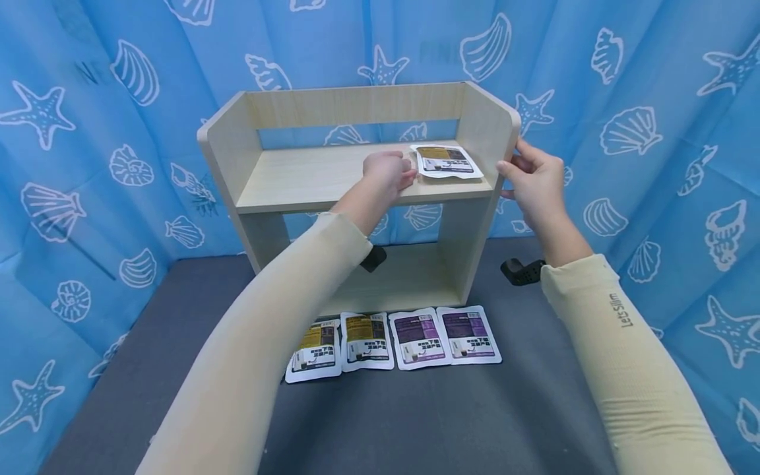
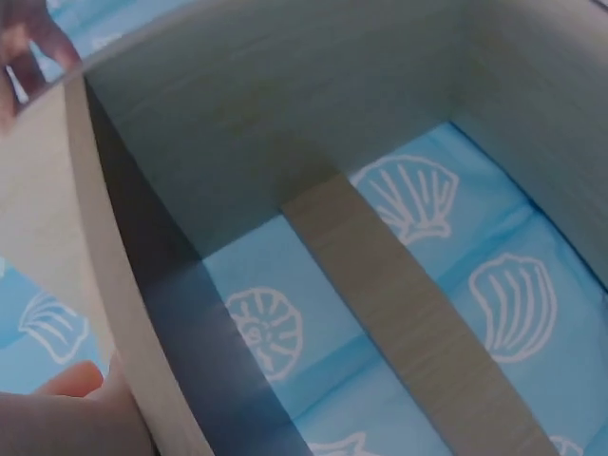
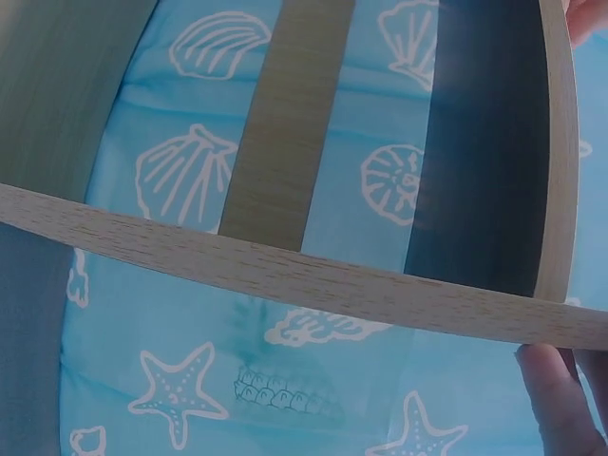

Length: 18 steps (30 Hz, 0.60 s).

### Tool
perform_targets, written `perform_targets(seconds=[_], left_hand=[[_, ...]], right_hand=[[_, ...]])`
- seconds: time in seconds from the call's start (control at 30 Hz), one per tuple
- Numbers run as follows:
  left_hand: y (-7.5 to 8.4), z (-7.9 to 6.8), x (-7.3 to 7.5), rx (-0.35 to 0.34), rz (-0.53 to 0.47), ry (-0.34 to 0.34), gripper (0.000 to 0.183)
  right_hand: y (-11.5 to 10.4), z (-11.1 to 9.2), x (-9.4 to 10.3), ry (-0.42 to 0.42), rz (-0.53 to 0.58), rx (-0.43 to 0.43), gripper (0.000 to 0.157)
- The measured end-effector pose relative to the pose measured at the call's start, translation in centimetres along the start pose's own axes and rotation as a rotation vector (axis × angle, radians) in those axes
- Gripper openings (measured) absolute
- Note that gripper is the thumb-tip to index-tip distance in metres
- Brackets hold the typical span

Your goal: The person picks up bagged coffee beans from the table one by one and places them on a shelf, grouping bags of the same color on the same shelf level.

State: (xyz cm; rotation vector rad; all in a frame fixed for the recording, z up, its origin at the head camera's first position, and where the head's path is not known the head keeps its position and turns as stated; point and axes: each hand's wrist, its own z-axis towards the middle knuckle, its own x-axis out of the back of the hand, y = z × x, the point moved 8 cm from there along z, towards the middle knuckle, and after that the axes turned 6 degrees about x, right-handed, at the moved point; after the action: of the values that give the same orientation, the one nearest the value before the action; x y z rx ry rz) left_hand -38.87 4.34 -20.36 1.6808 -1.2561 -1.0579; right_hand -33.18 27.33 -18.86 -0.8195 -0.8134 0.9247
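Observation:
A flat pouch [image 1: 445, 161] with a gold and white label lies on the right end of the wooden rack's upper shelf [image 1: 309, 173]. At the pouch's left edge is my left hand [image 1: 388, 173], fingers bent, above the shelf's front edge; whether it pinches the pouch is hidden. My right hand [image 1: 537, 181] touches the outer side of the rack's right side panel [image 1: 489, 135] with thumb and fingertips. In the left wrist view, part of my left hand [image 2: 76, 413] shows beside the shelf board. My right thumb [image 3: 556, 394] meets the panel in the right wrist view.
In front of the rack, two gold-labelled pouches [image 1: 366, 341] and two purple-labelled pouches [image 1: 418, 338] lie in a row on the dark grey tabletop [image 1: 427, 422]. The lower shelf [image 1: 410, 270] sits behind them. A blue seashell curtain [image 1: 653, 72] hangs behind the rack.

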Motion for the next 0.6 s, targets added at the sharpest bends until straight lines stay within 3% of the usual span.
perform_targets(seconds=[0.23, 0.6], left_hand=[[-0.6, -2.1, 1.8, -0.007, -0.017, -0.171, 0.043], [-2.1, -4.1, 5.5, -0.023, -0.146, -0.273, 0.041]], right_hand=[[0.0, 0.2, 0.2, 0.004, 0.045, -0.049, 0.052], [-1.3, 0.6, 0.7, 0.059, 0.103, -0.057, 0.046]])
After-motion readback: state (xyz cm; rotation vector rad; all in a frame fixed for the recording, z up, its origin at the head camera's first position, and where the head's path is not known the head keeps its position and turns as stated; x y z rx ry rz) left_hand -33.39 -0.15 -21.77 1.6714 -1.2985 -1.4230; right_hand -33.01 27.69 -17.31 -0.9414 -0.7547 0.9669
